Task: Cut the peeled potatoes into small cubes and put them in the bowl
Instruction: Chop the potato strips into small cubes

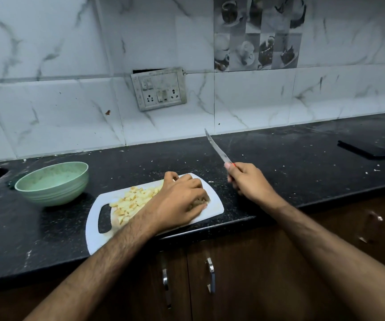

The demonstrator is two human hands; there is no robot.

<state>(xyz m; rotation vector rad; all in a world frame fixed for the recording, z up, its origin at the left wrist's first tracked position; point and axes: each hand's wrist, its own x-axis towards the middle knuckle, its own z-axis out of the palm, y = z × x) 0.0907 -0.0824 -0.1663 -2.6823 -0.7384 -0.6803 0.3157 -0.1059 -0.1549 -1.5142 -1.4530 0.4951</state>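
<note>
Cubes (134, 200) lie heaped left of the cupped left hand (182, 198), bowl (52, 183) beyond them; right hand (249, 179), fingers clenched, holds the knife (215, 147) clear.

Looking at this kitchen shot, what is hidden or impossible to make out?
Head view:
- Whatever lies under the left hand on the white plastic cutting board: the hand covers it.
- Knife handle: wrapped by the right hand; only the steel blade shows.
- Pale green bowl: near inner wall is hidden by its rim.
- Flat black object far right: too dark to identify.
</note>
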